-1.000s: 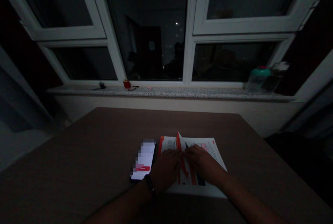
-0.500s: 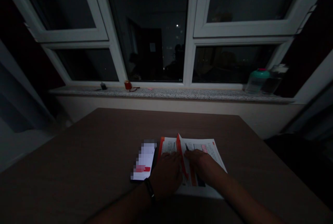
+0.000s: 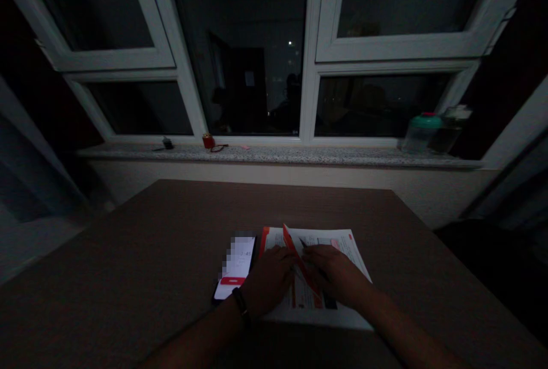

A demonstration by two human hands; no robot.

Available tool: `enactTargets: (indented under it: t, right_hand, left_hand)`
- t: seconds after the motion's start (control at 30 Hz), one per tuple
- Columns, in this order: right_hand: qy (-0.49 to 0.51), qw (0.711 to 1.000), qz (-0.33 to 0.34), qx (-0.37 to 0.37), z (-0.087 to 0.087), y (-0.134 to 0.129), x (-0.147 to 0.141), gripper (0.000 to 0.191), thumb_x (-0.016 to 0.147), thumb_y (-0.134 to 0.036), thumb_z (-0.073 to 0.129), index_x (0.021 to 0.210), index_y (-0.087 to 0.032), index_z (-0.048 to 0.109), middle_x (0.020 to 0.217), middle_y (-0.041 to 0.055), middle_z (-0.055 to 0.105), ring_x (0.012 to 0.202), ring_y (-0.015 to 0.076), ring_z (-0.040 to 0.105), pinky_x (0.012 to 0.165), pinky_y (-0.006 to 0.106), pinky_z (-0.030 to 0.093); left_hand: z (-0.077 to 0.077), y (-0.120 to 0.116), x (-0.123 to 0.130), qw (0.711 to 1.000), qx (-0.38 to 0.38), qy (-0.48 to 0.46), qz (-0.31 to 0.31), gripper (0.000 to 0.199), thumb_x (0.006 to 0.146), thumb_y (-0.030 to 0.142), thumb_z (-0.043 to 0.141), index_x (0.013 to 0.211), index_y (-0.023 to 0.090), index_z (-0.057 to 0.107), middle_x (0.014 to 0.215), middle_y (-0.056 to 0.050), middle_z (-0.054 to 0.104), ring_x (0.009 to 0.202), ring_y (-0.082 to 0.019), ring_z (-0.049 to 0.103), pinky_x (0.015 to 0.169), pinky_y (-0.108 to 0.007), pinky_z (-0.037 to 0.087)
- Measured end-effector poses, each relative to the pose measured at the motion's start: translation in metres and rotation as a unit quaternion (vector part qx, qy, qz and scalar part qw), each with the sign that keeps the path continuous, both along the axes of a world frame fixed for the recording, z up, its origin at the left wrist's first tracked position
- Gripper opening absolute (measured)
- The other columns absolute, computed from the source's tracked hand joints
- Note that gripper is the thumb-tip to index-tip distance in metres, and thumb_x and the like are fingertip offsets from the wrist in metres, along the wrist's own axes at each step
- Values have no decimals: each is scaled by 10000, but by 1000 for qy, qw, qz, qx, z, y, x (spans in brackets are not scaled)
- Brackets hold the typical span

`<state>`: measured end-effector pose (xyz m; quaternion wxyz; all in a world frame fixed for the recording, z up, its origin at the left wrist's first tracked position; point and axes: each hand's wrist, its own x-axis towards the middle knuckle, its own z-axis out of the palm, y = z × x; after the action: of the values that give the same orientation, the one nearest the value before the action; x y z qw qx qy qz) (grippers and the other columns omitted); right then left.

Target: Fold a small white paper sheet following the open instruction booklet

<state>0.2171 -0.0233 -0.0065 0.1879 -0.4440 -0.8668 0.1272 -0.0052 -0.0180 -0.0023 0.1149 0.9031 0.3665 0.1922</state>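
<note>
Dim room, brown table point(image 3: 149, 255) under a white-framed window point(image 3: 306, 72). On the windowsill point(image 3: 299, 155), far left: small dark object point(image 3: 167, 143), then red cup-like item point(image 3: 208, 140), with glasses point(image 3: 219, 147) just beside it; too dark to tell more. On table, left to right: phone point(image 3: 234, 269) lying flat, screen lit, just beside left edge of the booklet. Left hand point(image 3: 268, 283), dark band at wrist, palm down on left part of open booklet point(image 3: 338, 277), fingers spread flat, pressing page, grasping nothing visible. Between both hands: red-edged folded flap point(image 3: 295, 252) of booklet page, standing up tilted, crease running diagonally toward near edge. Right hand point(image 3: 336, 272) palm down on right part of booklet, fingertips at the flap's crease, touching it; whether pinching the paper or just pressing cannot be told. Both hands near each other, flap between. Booklet white with red and orange print, lying flat near table's near-centre. Far right on windowsill: clear jar with teal lid point(image 3: 420, 129), another clear container point(image 3: 449, 123) just beside it.
</note>
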Motion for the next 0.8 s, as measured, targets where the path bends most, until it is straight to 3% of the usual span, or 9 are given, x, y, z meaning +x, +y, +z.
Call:
enactTargets:
  t: [0.17,0.3,0.5,0.67,0.8]
  right_hand:
    - [7,1000,13,-1,1,-2,3,445,808,-320,692,1236,-216,631,1332,91,599,1212,282,535,1076,435,379]
    - [-4,1000,15,22,2,-2,2,427,825,-232,638,1251,-209,613,1340,97,579,1226,277,502,1082,444,357]
    - [-21,997,-23,65,-3,4,5,422,836,-66,528,1221,-206,626,1251,106,578,1204,270,463,1025,442,381]
    - [-16,997,-8,71,-2,4,4,431,846,-47,533,1223,-234,624,1175,88,586,1129,264,481,957,418,401]
    - [-27,999,4,47,3,2,2,323,876,-85,538,1141,-232,651,1108,72,613,1076,250,517,949,411,391]
  left_hand:
    - [-4,5,-3,1000,28,1,0,373,823,50,601,1166,197,583,1237,-67,583,1203,-260,475,1065,-433,381]
    - [-9,8,-7,999,39,-5,15,456,840,113,639,1270,213,526,1300,-77,543,1220,-267,464,1073,-455,361]
    - [5,3,-4,999,19,33,20,340,890,180,627,1222,235,582,1109,-58,579,1045,-253,525,953,-427,428]
    - [3,3,-4,1000,13,23,9,380,869,150,649,1232,245,584,1140,-57,548,1081,-255,494,955,-417,419]
    - [2,4,-2,999,16,26,16,299,860,134,646,1142,224,611,1125,-58,543,1054,-251,503,923,-401,440]
